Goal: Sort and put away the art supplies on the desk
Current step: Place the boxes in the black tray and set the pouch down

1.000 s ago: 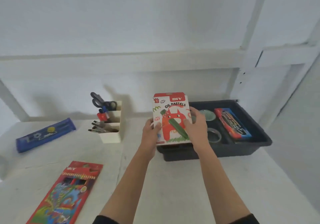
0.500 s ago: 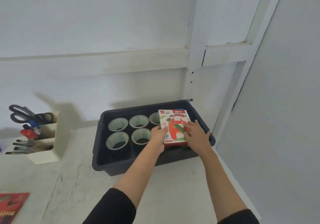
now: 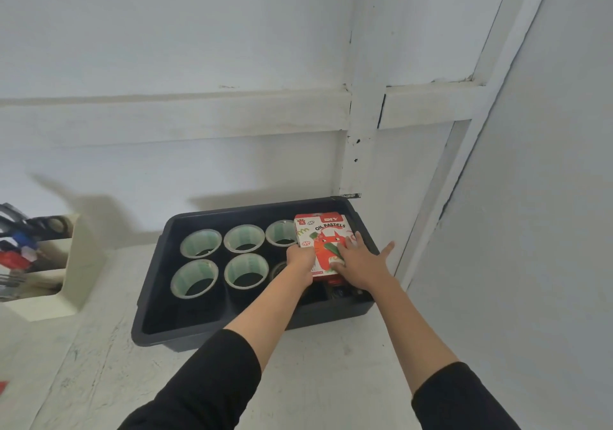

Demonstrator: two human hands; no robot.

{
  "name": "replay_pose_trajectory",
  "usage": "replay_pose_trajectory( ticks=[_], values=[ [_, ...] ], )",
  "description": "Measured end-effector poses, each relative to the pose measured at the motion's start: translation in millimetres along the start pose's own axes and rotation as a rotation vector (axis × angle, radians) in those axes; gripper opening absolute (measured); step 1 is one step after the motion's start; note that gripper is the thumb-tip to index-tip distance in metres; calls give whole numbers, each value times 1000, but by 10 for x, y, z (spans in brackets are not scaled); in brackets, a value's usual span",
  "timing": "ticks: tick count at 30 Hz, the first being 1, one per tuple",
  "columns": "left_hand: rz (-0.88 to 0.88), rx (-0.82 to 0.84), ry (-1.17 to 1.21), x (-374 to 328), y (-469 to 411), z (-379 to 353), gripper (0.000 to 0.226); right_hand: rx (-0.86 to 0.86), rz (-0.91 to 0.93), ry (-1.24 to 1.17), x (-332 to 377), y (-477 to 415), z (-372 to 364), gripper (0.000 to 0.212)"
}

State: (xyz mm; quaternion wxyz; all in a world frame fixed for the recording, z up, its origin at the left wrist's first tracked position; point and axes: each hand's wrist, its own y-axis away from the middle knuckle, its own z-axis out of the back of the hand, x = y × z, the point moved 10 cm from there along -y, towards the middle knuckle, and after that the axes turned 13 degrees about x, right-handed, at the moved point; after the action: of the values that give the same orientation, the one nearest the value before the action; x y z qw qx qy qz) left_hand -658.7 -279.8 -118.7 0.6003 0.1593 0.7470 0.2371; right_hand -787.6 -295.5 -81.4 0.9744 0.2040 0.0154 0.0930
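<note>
In the centre-right of the frame the left hand [image 3: 300, 258] curls round the lower-left edge of the oil pastels box [image 3: 323, 228] and grips it. The right hand [image 3: 360, 260] lies on the box's face with fingers straight and spread and the thumb out to the right, holding nothing. That pairing suggests one hand steers the edge while the other presses the box down flat.

The box sits printed side up at the right end of the dark tray [image 3: 151, 283], close to the tray's far right corner. Something dark shows under its near edge, but I cannot tell what. It probably goes here because the tape rolls [image 3: 244, 238] fill the rest of the tray in two rows, standing on their sides with their holes up.

The tray rests on the white bench [image 3: 331, 363]. At the left edge of the frame, a cream organiser [image 3: 71, 263] holds scissors [image 3: 36, 223] and other blurred tools.
</note>
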Motion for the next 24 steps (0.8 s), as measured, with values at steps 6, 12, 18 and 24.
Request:
replay_pose_trajectory(
  ticks=[6, 12, 18, 24],
  values=[
    [-60, -20, -62, -101, 108, 152, 37, -35, -62, -58, 106, 40, 58, 58],
    [-455, -204, -256, -702, 752, 886, 31, -312, 158, -359, 904, 353, 443, 36],
    [-585, -465, -293, -791, 1577, 2301, 22, -396, 531, -620, 2383, 938, 378, 25],
    [-523, -721, -254, -392, 2335, 4036, 26, -337, 698, -621, 3930, 1396, -113, 23]
  ],
)
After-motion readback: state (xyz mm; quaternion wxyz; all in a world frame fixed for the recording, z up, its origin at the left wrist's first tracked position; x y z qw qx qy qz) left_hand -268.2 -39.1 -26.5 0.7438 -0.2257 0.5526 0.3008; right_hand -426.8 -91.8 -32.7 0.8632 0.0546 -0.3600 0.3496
